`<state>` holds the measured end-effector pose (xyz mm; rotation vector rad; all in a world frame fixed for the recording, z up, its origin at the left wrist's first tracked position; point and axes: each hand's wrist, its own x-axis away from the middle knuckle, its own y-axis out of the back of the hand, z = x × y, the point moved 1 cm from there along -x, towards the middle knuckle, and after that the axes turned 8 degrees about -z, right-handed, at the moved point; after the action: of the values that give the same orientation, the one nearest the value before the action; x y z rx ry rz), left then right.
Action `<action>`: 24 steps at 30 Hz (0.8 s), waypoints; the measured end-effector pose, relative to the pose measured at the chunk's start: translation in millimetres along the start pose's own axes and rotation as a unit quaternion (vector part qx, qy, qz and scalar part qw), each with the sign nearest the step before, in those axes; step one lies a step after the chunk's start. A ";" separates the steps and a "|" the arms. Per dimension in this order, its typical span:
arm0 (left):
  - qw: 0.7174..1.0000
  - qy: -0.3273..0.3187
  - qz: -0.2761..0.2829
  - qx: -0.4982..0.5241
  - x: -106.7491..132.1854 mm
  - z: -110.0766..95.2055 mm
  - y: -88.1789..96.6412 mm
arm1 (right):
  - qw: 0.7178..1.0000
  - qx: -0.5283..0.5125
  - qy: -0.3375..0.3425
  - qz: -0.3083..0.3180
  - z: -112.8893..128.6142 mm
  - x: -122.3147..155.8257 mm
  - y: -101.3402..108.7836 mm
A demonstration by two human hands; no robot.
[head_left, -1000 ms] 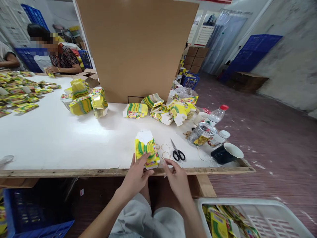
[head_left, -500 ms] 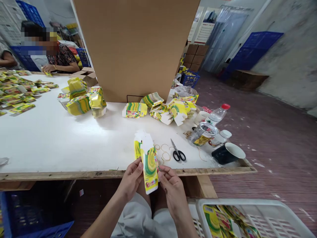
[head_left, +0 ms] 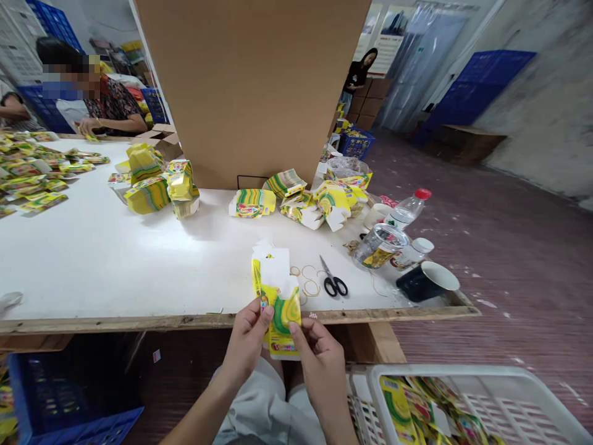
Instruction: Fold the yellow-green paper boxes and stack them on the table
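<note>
Between my two hands, over the table's front edge, is a yellow and green printed carton point(head_left: 282, 312) with its white flaps pointing away from me. My left hand point(head_left: 249, 330) pinches its left side with thumb and fingers. On the right side, my right hand point(head_left: 319, 346) grips it, thumb on the front face. Another flat yellow carton point(head_left: 256, 276) lies on the table just behind, partly covered. Thin rubber bands point(head_left: 311, 287) and black-handled scissors point(head_left: 334, 284) rest to the right of the held carton.
Bundled cartons point(head_left: 252, 203) stand before a tall cardboard sheet point(head_left: 250, 93). A jar point(head_left: 380, 246), a bottle point(head_left: 407, 210) and a dark mug point(head_left: 427, 281) line the table's right edge. A white basket point(head_left: 504, 371) sits lower right, a blue crate point(head_left: 83, 426) lower left. Co-workers point(head_left: 115, 105) sit far left.
The held carton has turned and looks wider, with a white flap now standing up at its top. My right thumb has moved onto its front face. A person now shows at the back right.
</note>
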<state>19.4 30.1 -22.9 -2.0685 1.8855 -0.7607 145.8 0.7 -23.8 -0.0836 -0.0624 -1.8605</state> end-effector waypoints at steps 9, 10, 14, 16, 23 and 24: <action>0.990 -0.061 0.076 -0.102 13.6 -11.3 7.1 | 0.995 0.028 0.085 0.040 9.4 -7.0 9.4; 0.989 -0.052 0.096 -0.101 14.5 -13.5 7.6 | 0.995 0.017 0.090 0.049 12.4 -9.0 11.1; 0.983 0.010 0.170 -0.066 16.6 -21.2 9.0 | 0.988 0.010 0.087 0.124 26.5 -15.4 20.0; 0.980 0.039 0.191 -0.033 17.8 -22.7 8.9 | 0.985 0.021 0.081 0.152 32.3 -16.9 24.8; 0.975 0.086 0.206 0.016 20.1 -19.2 9.2 | 0.982 0.027 0.063 0.177 35.1 -17.6 30.7; 0.974 0.093 0.207 0.022 19.6 -18.1 10.1 | 0.982 0.022 0.064 0.177 34.2 -17.6 30.3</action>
<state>2.0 12.6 -8.8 -1.5402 2.2704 -0.8993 180.7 11.7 8.7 0.0534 -0.0002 -1.5044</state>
